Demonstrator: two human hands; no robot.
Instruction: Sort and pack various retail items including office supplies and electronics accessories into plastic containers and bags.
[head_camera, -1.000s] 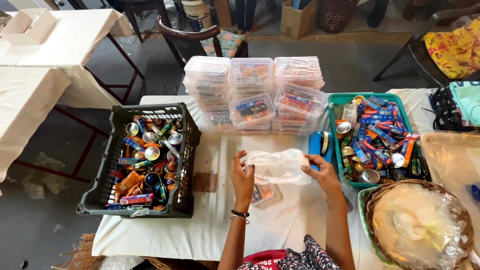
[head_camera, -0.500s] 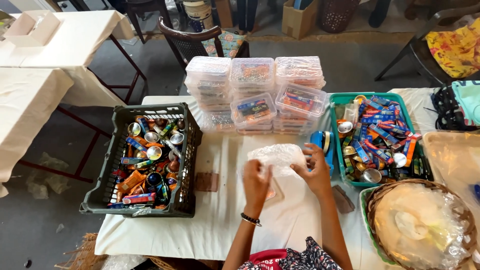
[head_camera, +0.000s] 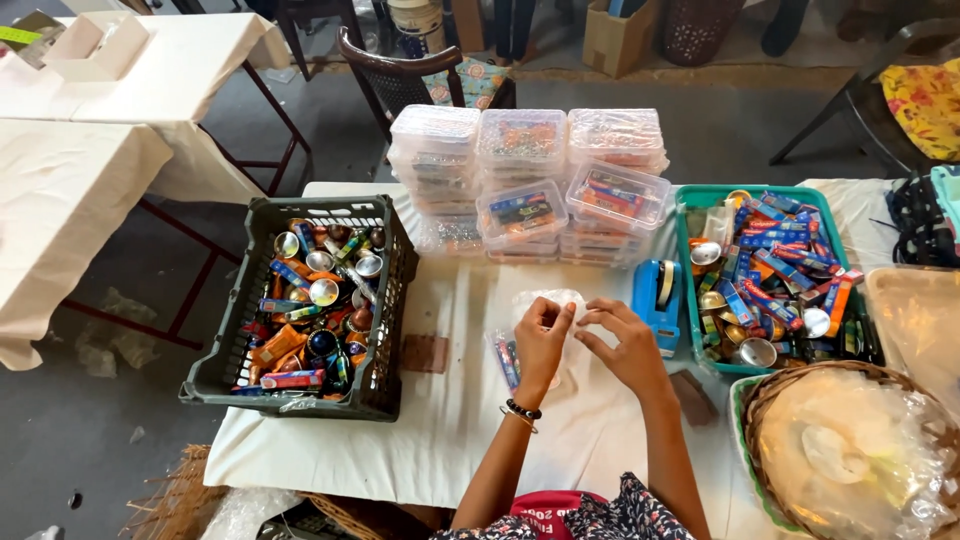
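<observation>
While pinched at its top edge between left hand (head_camera: 541, 337) and right hand (head_camera: 622, 345), fingers closed on thin film, clear plastic bag (head_camera: 548, 300) over white table (head_camera: 450, 420) near blue tape dispenser (head_camera: 656, 296): judged light, limp, slippery, best gripped by edges.

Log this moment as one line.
left hand: pinching clear bag | right hand: on bag | tape dispenser: right | grey crate: left

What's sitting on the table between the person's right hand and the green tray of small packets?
In the head view, a blue tape dispenser stands between the right hand and the green tray, close against the tray's left wall.
</observation>
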